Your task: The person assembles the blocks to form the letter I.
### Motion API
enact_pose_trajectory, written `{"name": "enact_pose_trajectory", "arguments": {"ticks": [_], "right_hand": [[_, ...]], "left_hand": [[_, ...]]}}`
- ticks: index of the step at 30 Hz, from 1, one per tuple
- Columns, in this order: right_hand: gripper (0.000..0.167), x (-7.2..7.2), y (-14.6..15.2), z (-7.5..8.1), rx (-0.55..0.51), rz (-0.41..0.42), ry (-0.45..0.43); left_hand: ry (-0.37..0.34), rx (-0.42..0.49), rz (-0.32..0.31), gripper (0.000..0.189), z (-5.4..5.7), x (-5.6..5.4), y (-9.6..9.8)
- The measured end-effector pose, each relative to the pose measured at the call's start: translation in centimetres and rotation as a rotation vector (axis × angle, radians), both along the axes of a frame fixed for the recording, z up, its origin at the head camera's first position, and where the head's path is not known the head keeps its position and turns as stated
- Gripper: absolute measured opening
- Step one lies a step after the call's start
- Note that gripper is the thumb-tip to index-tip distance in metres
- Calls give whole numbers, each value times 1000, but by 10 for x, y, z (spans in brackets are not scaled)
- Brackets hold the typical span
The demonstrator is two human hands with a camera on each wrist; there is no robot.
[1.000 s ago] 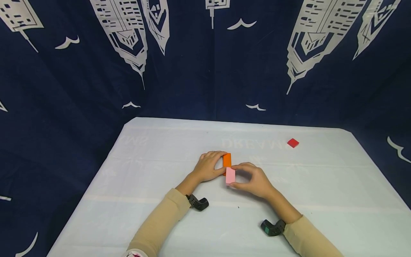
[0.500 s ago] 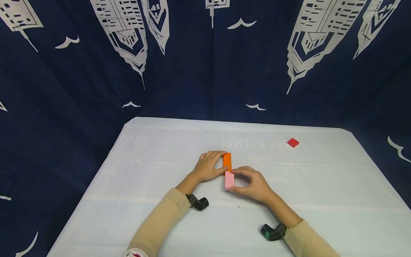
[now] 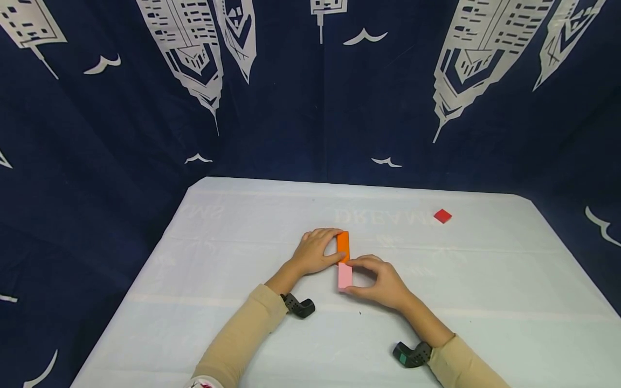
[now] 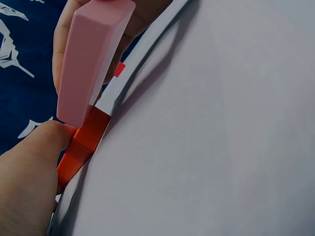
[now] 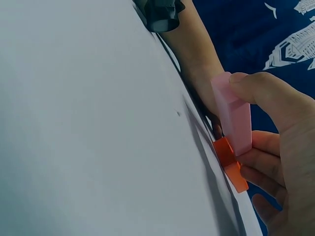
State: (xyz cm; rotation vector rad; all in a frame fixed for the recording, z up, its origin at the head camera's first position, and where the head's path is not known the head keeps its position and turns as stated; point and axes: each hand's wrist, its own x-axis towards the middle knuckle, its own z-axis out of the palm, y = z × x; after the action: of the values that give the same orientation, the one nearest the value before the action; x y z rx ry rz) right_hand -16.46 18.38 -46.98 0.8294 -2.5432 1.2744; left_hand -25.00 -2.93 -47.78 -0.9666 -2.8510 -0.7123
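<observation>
My left hand (image 3: pixel 314 253) holds an orange block (image 3: pixel 343 245) on the white table, its index finger at the far end and its thumb near the close end. My right hand (image 3: pixel 383 281) pinches a pink rectangular block (image 3: pixel 345 275) by its two ends, between thumb and fingers. In the head view the pink block lines up just on the near side of the orange one. The left wrist view has the pink block (image 4: pixel 88 64) raised off the table, its lower end by the orange block (image 4: pixel 88 137). Whether the blocks touch, I cannot tell.
Toward the back right of the white table (image 3: pixel 485 269) lies a red diamond-shaped piece (image 3: pixel 442 216). Behind the table hangs a dark blue curtain (image 3: pixel 291 124) with white building prints. Each wrist carries a black camera mount (image 3: pixel 301 306).
The right hand has drawn the pink block toward me and slightly left, from overlapping the orange block to beyond its near end. The left hand and the orange block have stayed put.
</observation>
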Motion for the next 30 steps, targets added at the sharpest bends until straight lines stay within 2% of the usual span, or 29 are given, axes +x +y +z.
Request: {"name": "enact_pose_trajectory", "arguments": {"ticks": [20, 30], "right_hand": [[55, 3, 1, -4, 66, 24, -20], [54, 2, 0, -6, 86, 32, 8]], "left_hand": [[0, 4, -4, 61, -3, -1, 1], [-4, 1, 0, 61, -1, 0, 1]]}}
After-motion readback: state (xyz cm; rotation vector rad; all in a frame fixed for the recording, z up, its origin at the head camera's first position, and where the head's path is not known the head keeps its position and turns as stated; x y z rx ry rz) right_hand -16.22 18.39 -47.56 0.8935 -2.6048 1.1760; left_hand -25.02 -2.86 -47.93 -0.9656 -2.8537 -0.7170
